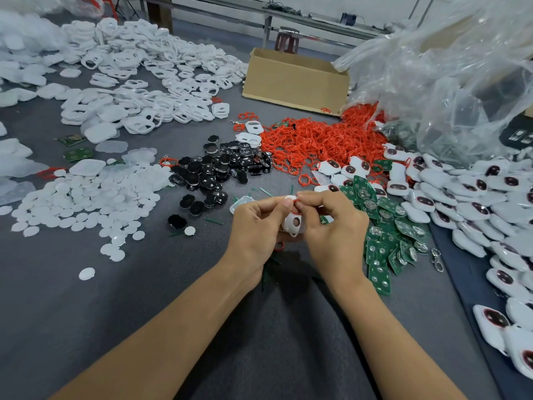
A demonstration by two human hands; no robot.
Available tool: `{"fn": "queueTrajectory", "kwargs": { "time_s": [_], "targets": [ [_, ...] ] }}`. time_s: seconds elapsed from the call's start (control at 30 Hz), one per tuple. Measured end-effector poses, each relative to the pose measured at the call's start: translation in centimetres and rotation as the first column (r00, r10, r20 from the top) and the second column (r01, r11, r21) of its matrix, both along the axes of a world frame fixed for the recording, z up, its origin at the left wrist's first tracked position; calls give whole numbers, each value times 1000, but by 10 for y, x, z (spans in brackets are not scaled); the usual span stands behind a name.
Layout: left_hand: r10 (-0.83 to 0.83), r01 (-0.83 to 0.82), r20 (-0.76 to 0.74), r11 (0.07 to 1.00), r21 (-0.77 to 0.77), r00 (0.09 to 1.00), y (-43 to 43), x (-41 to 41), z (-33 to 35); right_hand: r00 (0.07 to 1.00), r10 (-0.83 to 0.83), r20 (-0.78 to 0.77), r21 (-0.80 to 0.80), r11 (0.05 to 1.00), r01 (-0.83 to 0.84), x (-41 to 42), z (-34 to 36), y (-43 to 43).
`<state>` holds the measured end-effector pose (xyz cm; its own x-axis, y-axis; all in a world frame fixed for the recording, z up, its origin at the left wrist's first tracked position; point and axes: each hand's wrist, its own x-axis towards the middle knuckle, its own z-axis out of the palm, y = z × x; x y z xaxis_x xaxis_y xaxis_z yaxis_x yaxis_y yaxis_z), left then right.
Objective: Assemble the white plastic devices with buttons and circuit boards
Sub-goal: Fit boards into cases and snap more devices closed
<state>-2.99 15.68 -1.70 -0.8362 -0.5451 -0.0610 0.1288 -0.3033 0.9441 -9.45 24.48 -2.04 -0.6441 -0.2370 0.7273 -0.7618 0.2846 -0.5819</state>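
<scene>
— Forearms (178,321) nearest, reaching up over the grey table (115,327). What surrounds them?

— Heaps. A clear plastic bag (447,82) lies far right and empty white shells (138,82) far left. Finished devices (476,203) run down the right edge, with red rings (317,140) in the middle and white discs (86,203) at left. Green circuit boards (383,241) sit just beside the right wrist, and black button pads (219,166) lie further out.

— And the hands?

— Close together above the table. The left hand (256,226) curls round one white shell (294,225), gripping it from the left, an oval opening facing the camera. The right hand (331,223) meets the shell's right side, thumb and forefinger pinching a red ring (294,202) at the shell's top edge.

— Is the shell resting on anything?

— No, it is held clear of the table, between the two hands.
</scene>
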Motion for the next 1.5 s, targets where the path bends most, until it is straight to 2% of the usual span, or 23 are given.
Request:
{"fn": "queueTrajectory", "kwargs": {
  "time_s": [0.23,0.3,0.47,0.57,0.67,0.7,0.73,0.8,0.87,1.03,1.13,1.23,1.33,1.4,1.5],
  "targets": [
    [91,-94,-23,984,-152,996,1,-3,-5,993,86,75,48,995,-90,-1,-3,3],
    [96,-99,-31,984,-148,995,2,-2,-5,988,117,102,54,991,-123,0,-2,3],
    [0,-6,-48,990,-138,999,2,0,-1,954,141,263,-9,990,-143,-1,5,2],
    [-32,19,-75,987,-160,997,0,1,-1,869,215,445,-118,976,-181,-4,11,4],
    [-50,30,-101,981,-192,994,-3,1,2,674,419,608,-315,907,-280,-8,15,10],
    [-53,27,-113,976,-217,992,-4,1,1,614,469,634,-342,883,-322,-9,16,11],
    [-55,23,-123,969,-245,991,-4,1,1,599,486,636,-319,873,-370,-10,16,12],
    [-53,12,-130,953,-301,990,-4,2,0,694,424,582,-161,897,-413,-8,16,12],
    [-56,5,-140,941,-338,989,-3,2,-1,778,332,534,-63,933,-355,-7,14,10],
    [-23,-46,-158,906,-421,987,-2,-1,-5,841,198,504,-37,977,-208,-3,12,6],
    [-31,-28,-146,922,-387,989,-2,-1,-4,843,169,511,-40,984,-174,-2,12,3],
    [-15,-24,-133,959,-284,991,-2,-1,-4,826,174,536,-65,984,-165,0,12,2],
    [112,-144,-127,951,-273,986,-6,-2,-7,824,182,536,-117,983,-142,3,13,2],
    [136,-168,-118,931,-324,984,-7,-2,-8,879,125,461,-111,990,-82,5,13,2],
    [-47,25,-103,977,-213,994,2,-1,-1,962,33,273,-27,999,-27,8,14,3]
  ]
}}
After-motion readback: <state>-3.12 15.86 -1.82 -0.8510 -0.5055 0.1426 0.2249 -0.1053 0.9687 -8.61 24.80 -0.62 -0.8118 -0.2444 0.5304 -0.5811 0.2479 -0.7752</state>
